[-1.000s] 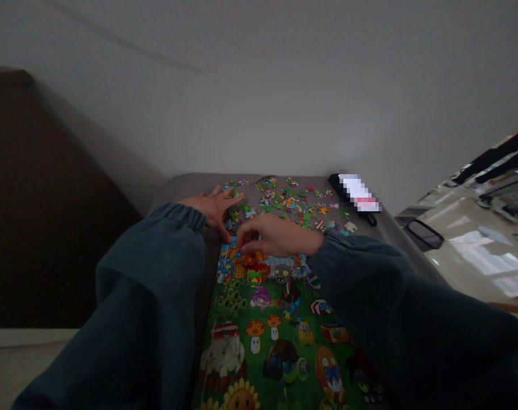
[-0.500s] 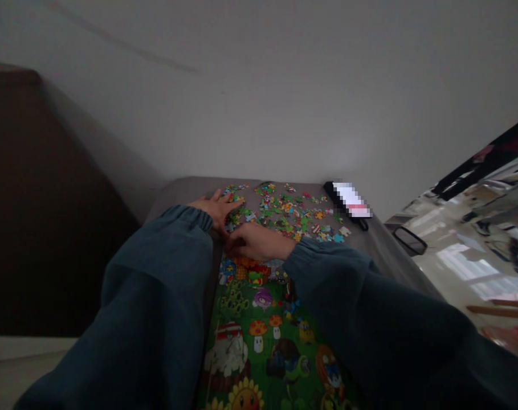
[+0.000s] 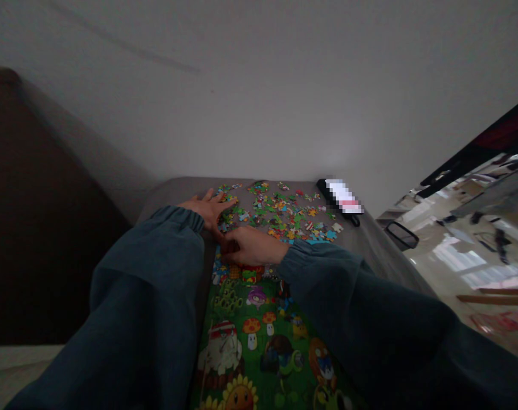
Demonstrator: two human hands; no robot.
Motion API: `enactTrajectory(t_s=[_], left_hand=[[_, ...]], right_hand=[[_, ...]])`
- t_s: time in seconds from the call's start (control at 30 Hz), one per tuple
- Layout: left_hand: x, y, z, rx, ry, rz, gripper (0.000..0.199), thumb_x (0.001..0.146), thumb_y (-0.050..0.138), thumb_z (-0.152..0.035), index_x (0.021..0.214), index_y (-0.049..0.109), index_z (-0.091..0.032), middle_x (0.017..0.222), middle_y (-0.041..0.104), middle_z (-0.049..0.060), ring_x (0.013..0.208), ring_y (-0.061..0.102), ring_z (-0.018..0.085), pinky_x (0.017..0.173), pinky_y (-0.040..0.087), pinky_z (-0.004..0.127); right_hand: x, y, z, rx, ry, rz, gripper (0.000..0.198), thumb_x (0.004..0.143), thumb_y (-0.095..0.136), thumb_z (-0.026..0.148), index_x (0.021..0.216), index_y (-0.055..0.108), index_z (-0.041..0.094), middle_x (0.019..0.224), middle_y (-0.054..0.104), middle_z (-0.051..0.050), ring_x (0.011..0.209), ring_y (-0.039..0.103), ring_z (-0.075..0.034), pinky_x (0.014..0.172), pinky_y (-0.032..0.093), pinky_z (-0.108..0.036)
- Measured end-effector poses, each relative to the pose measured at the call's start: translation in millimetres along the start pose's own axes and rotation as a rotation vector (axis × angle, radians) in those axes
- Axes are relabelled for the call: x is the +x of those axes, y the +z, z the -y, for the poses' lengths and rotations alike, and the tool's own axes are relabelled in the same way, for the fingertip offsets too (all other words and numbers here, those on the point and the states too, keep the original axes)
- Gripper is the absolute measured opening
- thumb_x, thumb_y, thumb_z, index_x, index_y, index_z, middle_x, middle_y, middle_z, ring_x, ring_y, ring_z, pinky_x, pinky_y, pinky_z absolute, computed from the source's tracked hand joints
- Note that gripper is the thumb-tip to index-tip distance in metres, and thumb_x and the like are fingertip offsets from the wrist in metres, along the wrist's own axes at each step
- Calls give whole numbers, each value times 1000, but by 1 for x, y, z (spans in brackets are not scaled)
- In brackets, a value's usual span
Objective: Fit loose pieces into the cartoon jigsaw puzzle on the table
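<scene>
My left hand (image 3: 207, 210) lies with its fingers spread at the left edge of the loose jigsaw pieces (image 3: 286, 213). Close beside its thumb, my right hand (image 3: 254, 246) is closed, thumb and fingers bent together over the far left end of the joined jigsaw puzzle (image 3: 241, 307). Whatever sits between those fingertips is hidden. Cartoon plants, mushrooms and a sunflower on green cover the joined part, which runs toward me between my blue sleeves. My right forearm covers some of its right side.
A grey cloth-covered surface (image 3: 365, 245) holds the puzzle, with a pale wall (image 3: 259, 114) behind it. At the back right lies a phone (image 3: 343, 196) with a lit screen. A dark brown panel (image 3: 36, 228) stands at the left.
The view has shifted slightly, so everything appears a little further left. My right hand has come slightly nearer to me; my left hand stays spread in about the same place.
</scene>
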State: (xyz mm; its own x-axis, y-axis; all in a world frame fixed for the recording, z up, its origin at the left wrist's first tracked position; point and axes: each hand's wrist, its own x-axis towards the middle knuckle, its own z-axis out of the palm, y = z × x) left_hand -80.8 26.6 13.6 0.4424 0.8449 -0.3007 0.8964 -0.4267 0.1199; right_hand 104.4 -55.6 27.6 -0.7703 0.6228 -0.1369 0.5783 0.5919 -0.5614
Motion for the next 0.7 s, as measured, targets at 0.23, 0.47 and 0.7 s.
enactTrajectory(t_s=[0.23,0.47,0.7], left_hand=[[1,1,3,36,2,-12,135,48,81,-67,156,6,-37,164,4,12,145,-2,51,109,12,72],[0,-8,-2,59,-49,62,145,38,79,-75,155,3,-36,164,0,10,145,-6,49,110,12,72],[1,-7,1,12,-34,65,146,37,80,-73,155,3,-35,164,0,11,146,1,48,111,20,67]], right_hand=[[0,3,4,-46,-1,-30,12,84,69,25,89,69,14,81,68,-2,69,58,-11,60,38,-22],[-15,-79,-59,-225,214,-199,23,93,56,30,88,72,14,85,71,-4,73,59,-12,67,41,-23],[-50,-120,-162,-289,462,-332,15,88,60,15,95,72,11,94,73,-11,82,65,-18,76,46,-28]])
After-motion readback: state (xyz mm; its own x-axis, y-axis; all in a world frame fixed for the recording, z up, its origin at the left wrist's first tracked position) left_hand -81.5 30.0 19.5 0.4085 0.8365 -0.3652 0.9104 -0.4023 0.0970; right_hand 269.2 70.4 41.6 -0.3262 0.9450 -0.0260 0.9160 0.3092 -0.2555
